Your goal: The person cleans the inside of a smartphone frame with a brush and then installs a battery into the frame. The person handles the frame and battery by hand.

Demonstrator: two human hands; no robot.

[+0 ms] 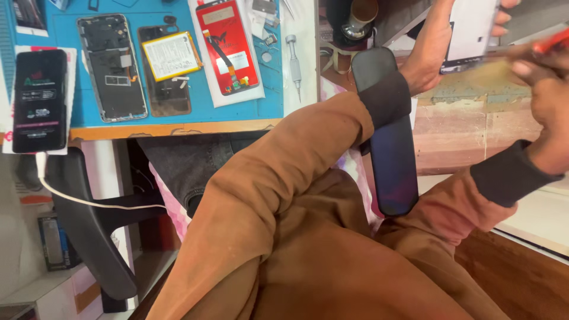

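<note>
Leftmost, black phone: a dark handset (40, 101) lies face up on white paper at the blue mat's left edge, its screen lit, a white cable (89, 201) trailing down from beneath it.
Blue mat: the work mat (272, 101) covers the bench top and carries the opened parts.
Opened phone body: a back-off handset (112, 68) lies on the mat, circuit board and frame showing.
Battery: a white and yellow-edged cell (172, 56) rests tilted on a second dark phone shell (169, 98), just beside the opened body.
Red screen panel: a red display part (228, 47) with a flex strip lies on a white sheet, right of the battery.
Screwdriver: a small silver driver (293, 62) lies near the mat's right edge, tip toward the viewer.
Chair armrest: a dark padded arm (388, 154) runs between the two brown sleeves.
Left hand: raised at the top of the frame, the left hand (430, 50) grips a pale flat phone part (471, 32), fingers curled round its far edge.
Right hand: at the right edge the right hand (548, 101), blurred, is closed around a red-handled tool (551, 41) whose end points at the pale part's right edge.
</note>
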